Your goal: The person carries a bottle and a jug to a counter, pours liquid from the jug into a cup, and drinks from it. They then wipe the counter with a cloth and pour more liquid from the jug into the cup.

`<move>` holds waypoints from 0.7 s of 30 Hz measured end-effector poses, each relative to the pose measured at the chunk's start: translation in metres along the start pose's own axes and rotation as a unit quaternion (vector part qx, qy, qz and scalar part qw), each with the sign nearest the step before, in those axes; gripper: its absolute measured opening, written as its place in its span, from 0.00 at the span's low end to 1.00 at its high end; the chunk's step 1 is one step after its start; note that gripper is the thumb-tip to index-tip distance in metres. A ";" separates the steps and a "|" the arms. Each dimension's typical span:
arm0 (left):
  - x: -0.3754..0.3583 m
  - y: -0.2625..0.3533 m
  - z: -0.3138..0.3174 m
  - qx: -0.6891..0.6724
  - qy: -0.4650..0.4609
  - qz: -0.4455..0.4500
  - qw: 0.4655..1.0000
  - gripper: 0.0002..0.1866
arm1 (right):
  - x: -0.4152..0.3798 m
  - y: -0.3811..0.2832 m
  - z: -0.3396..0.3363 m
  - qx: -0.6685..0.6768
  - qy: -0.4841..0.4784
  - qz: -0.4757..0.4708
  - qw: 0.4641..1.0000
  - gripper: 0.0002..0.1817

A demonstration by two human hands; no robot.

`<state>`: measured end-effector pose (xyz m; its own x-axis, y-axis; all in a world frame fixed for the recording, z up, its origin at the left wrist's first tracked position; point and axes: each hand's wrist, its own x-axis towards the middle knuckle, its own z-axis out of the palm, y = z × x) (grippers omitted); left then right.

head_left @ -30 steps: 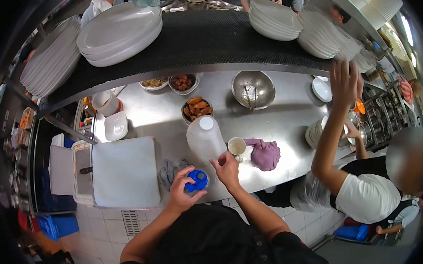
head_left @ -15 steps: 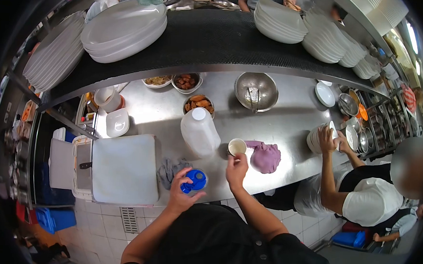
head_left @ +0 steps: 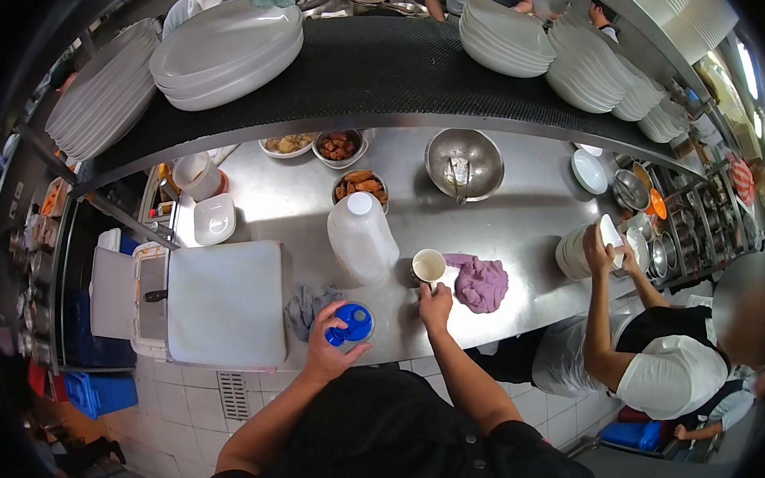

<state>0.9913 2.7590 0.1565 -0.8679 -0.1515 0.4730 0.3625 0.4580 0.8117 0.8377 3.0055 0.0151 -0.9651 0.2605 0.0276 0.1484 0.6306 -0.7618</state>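
Note:
My left hand (head_left: 330, 345) is curled around a container with a bright blue lid (head_left: 355, 322) at the front edge of the steel counter. In my right hand (head_left: 435, 309) is the handle of a small cream mug (head_left: 429, 265), which stands upright on the counter; the fingertips are partly hidden. Just behind, between the two hands, stands a large white plastic jug (head_left: 361, 238) with a white cap. A crumpled purple cloth (head_left: 482, 286) lies right of the mug. A grey cloth (head_left: 308, 309) is bunched beside my left hand.
A white cutting board (head_left: 225, 304) covers the left front. Bowls of browned food (head_left: 361, 185) and a steel mixing bowl (head_left: 463, 163) sit farther back. Overhead is a shelf (head_left: 366, 71) with stacked plates. At right, a co-worker (head_left: 665, 353) handles white dishes (head_left: 579, 251).
My right hand has shifted slightly down and right, from the mug's rim side to its handle. My left hand barely moves. The co-worker at right has tilted a white dish.

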 end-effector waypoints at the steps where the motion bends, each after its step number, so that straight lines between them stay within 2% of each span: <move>1: 0.000 0.001 0.000 0.000 0.000 0.000 1.000 0.37 | 0.000 0.000 0.000 -0.004 -0.013 -0.003 1.000 0.21; 5: -0.001 0.000 0.000 -0.001 0.001 -0.002 1.000 0.37 | 0.002 0.026 0.012 -0.011 -0.048 -0.049 0.998 0.23; 8: 0.000 -0.005 0.002 0.013 -0.001 0.004 1.000 0.38 | -0.005 0.021 0.002 0.047 0.006 -0.040 0.998 0.25; 11: -0.004 -0.007 0.004 0.012 -0.002 0.005 1.000 0.38 | -0.011 0.041 -0.001 0.051 -0.021 -0.048 0.997 0.25; 12: -0.004 -0.006 0.006 0.003 0.010 0.007 1.000 0.38 | -0.014 0.044 -0.002 0.120 -0.035 -0.016 0.992 0.24; 17: -0.003 -0.003 0.006 0.000 0.004 0.006 1.000 0.38 | -0.023 0.044 -0.025 0.151 -0.053 0.016 0.987 0.23; 20: -0.003 -0.001 0.006 0.008 0.005 0.007 1.000 0.38 | -0.022 0.041 -0.041 0.380 -0.090 0.109 0.914 0.21; 21: -0.003 0.000 0.006 0.017 0.006 0.006 1.000 0.38 | -0.017 0.049 -0.044 0.451 -0.119 0.154 0.871 0.22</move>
<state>0.9920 2.7644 0.1535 -0.8594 -0.1555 0.4872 0.3615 0.4889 0.7939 0.8714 3.0640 0.0055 -0.9431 0.0885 -0.3205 0.2812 -0.3018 -0.9110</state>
